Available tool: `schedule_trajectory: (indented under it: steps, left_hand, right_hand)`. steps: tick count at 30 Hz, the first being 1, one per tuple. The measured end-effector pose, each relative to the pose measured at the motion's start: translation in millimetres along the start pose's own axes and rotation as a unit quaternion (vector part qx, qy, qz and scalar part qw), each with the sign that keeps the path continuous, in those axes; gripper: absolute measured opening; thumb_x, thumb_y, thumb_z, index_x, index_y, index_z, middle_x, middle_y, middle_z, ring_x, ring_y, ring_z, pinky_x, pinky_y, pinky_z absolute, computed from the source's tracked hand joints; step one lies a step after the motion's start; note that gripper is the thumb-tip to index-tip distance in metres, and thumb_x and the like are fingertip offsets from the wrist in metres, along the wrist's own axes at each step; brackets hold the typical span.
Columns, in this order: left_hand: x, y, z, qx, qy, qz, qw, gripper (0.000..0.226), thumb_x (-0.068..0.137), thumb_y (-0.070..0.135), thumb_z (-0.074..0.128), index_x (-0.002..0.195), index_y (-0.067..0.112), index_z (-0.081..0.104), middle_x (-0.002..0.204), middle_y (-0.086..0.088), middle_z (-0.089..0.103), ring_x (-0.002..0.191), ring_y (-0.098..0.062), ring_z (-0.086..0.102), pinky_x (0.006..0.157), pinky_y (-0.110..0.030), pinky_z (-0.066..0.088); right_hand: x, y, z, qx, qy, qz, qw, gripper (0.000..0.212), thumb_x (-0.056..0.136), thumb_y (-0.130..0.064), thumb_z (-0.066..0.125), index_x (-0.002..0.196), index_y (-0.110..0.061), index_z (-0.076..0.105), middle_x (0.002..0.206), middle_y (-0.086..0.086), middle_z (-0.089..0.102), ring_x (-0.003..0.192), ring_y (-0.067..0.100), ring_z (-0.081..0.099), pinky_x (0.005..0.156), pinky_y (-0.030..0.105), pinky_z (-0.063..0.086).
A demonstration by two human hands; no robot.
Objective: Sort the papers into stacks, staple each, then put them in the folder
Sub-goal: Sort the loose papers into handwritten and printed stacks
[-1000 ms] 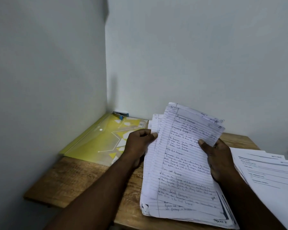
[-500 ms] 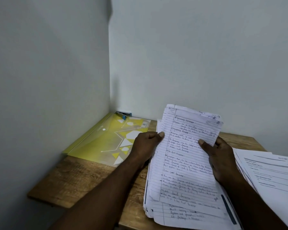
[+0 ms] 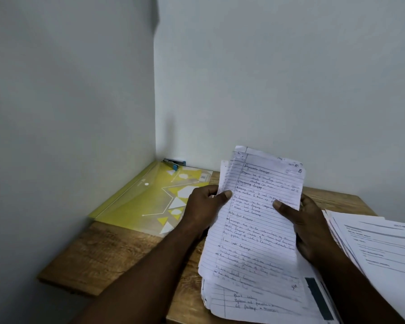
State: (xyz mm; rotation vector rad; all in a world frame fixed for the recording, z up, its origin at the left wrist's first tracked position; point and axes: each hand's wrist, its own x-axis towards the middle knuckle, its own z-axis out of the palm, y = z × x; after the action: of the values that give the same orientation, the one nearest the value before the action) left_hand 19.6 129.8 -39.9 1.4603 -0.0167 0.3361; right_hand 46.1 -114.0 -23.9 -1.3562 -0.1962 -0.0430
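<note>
Head view, centre frame: my left hand (image 3: 205, 208) and right hand (image 3: 308, 224) pinch handwritten ruled white paper sheets (image 3: 258, 220), thumbs on top.

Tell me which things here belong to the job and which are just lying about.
Job: handwritten sheets held by left hand and right hand; printed stack; yellow folder; blue stapler.
Not the job: only the wooden table and walls.
</note>
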Motion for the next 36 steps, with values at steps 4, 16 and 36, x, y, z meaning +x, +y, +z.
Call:
schedule_trajectory:
  steps: [4, 16, 36]
  left_hand:
    - [2.7, 5.8, -1.9, -0.033, 0.057, -0.010, 0.998, 0.035, 0.095, 0.047, 0.074, 0.100, 0.014, 0.084, 0.108, -0.006, 0.081, 0.110, -0.031, 0.075, 0.104, -0.054, 0.057]
    - [9.5, 1.5, -11.0, -0.062, 0.145, 0.006, 0.987, 0.065, 0.083, 0.009, 0.088, 0.135, 0.037, 0.060, 0.103, -0.009, 0.079, 0.098, -0.026, 0.078, 0.092, -0.052, 0.063]
    - [-2.6, 13.5, -6.2, -0.165, -0.028, -0.035, 0.985, 0.038, 0.103, 0.019, 0.066, 0.138, 0.005, 0.063, 0.133, -0.015, 0.073, 0.124, -0.036, 0.069, 0.108, -0.059, 0.052]
  right_hand:
    - [-0.4, -8.2, -5.3, -0.018, 0.055, -0.024, 0.998, 0.037, 0.086, 0.001, 0.079, 0.121, -0.010, 0.073, 0.115, 0.006, 0.080, 0.104, 0.028, 0.077, 0.083, 0.041, 0.063]
    - [3.5, -7.0, -25.0, -0.052, 0.039, -0.005, 0.998, 0.039, 0.087, -0.003, 0.079, 0.124, -0.014, 0.074, 0.117, 0.004, 0.079, 0.111, 0.029, 0.075, 0.104, 0.050, 0.054]
    - [1.8, 0.5, -16.5, -0.087, -0.025, -0.018, 0.996, 0.079, 0.053, -0.040, 0.097, 0.125, -0.016, 0.073, 0.120, -0.001, 0.079, 0.111, 0.016, 0.075, 0.100, 0.038, 0.053]
